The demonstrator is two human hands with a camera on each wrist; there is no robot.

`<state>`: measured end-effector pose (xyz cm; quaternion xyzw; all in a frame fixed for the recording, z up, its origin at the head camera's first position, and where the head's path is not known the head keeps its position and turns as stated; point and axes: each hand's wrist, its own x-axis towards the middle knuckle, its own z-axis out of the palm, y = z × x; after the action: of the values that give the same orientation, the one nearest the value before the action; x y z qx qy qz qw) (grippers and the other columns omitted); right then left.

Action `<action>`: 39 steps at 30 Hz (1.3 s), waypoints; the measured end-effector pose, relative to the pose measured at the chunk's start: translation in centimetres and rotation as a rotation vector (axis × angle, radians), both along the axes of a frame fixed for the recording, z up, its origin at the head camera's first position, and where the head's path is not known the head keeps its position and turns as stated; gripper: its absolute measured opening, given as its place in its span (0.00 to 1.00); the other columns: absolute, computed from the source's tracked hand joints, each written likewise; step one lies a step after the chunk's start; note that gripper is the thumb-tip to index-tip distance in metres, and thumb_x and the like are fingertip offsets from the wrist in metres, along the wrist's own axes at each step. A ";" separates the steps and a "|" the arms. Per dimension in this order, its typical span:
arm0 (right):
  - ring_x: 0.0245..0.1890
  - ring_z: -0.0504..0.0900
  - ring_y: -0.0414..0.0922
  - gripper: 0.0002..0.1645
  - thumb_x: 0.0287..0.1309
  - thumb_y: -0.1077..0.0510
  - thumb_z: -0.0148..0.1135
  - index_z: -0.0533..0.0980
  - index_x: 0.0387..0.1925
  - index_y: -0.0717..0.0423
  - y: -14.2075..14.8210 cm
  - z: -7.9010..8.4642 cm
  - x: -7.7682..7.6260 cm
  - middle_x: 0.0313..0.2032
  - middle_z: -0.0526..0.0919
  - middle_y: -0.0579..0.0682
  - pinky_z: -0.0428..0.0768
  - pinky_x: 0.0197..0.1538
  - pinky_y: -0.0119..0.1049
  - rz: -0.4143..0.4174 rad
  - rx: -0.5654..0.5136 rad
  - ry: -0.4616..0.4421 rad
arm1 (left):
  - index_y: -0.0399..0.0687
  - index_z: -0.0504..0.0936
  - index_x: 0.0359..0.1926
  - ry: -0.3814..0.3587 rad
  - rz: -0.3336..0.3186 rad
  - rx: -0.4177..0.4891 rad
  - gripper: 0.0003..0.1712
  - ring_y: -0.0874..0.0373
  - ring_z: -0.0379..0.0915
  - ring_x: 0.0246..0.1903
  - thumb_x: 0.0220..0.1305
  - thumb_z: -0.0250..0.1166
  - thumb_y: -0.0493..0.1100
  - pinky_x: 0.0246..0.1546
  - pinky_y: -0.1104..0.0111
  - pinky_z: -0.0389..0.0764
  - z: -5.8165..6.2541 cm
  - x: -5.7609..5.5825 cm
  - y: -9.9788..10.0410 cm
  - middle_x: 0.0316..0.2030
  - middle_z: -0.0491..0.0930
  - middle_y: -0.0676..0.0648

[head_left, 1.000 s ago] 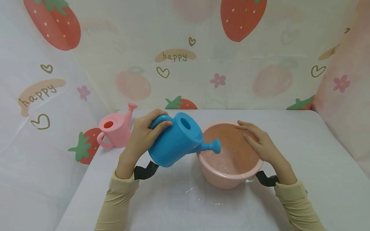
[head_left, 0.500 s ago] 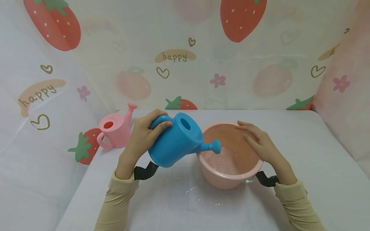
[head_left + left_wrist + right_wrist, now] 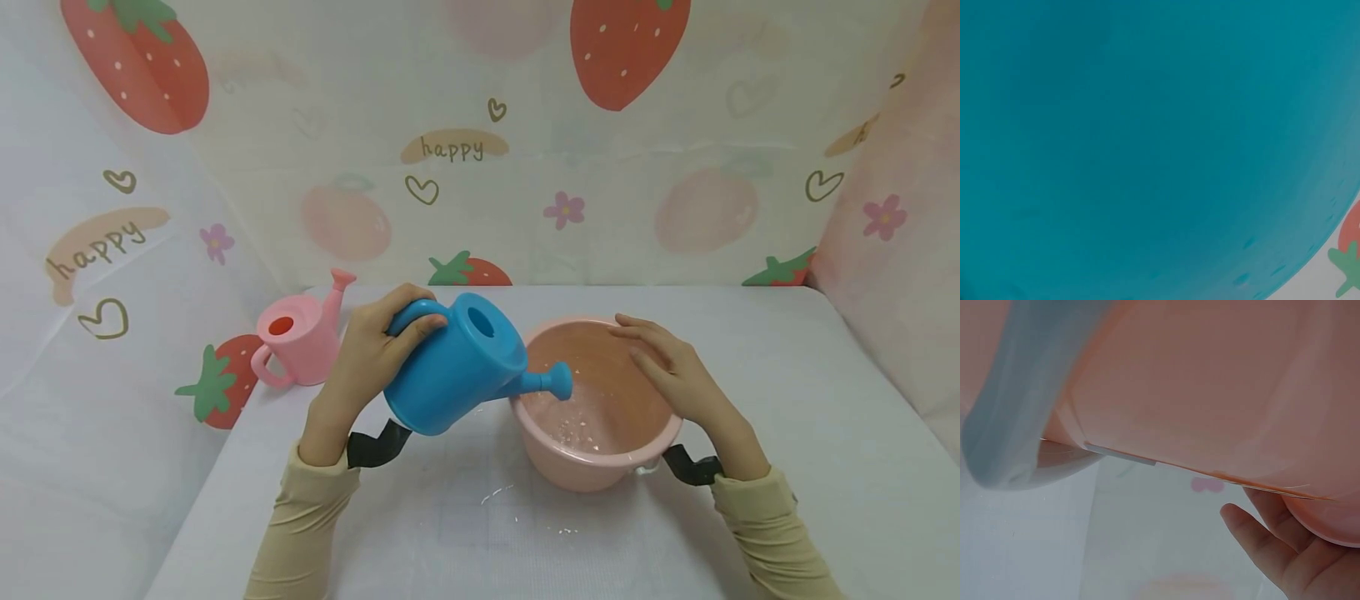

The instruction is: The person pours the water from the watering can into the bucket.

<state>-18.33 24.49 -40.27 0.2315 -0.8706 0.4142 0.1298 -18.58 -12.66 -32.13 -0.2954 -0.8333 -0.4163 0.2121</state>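
Observation:
My left hand (image 3: 367, 358) grips the handle of a blue watering can (image 3: 457, 367), which is tilted so its spout points right over the basin's left rim. Its blue wall (image 3: 1147, 137) fills most of the left wrist view. The pink basin (image 3: 577, 475) stands on the table with splashes and bright specks of water inside. My right hand (image 3: 678, 367) rests at the basin's right rim, fingers extended over it. In the right wrist view, the fingers (image 3: 1257, 540) lie against the basin's outer wall (image 3: 1210, 381); part of the hand is hidden behind it.
A pink watering can (image 3: 300, 342) with a red opening stands upright at the table's back left. Small water drops lie on the white table (image 3: 450, 533) in front of the basin. A strawberry-print curtain (image 3: 465, 217) encloses the back and sides.
Both hands, the blue can and the basin hold their places. The splashes in the basin shift and show more bright specks now.

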 end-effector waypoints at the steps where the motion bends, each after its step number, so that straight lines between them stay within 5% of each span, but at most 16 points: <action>1: 0.66 0.60 0.52 0.20 0.64 0.64 0.52 0.72 0.57 0.51 0.0 0.0 0.0 0.63 0.67 0.51 0.60 0.62 0.56 0.001 -0.001 -0.001 | 0.49 0.77 0.43 0.000 0.000 0.001 0.14 0.51 0.79 0.36 0.59 0.64 0.48 0.42 0.55 0.80 0.0 0.0 0.0 0.36 0.81 0.45; 39: 0.67 0.59 0.53 0.20 0.64 0.63 0.52 0.72 0.57 0.49 0.0 -0.2 -0.2 0.64 0.67 0.51 0.59 0.62 0.60 -0.001 0.000 -0.010 | 0.49 0.77 0.43 -0.005 -0.009 -0.006 0.13 0.51 0.79 0.36 0.59 0.64 0.47 0.41 0.54 0.80 0.1 -0.3 0.1 0.35 0.81 0.45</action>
<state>-18.51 24.53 -40.49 0.2292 -0.8713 0.4154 0.1256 -18.89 -12.52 -32.01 -0.2987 -0.8339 -0.4153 0.2073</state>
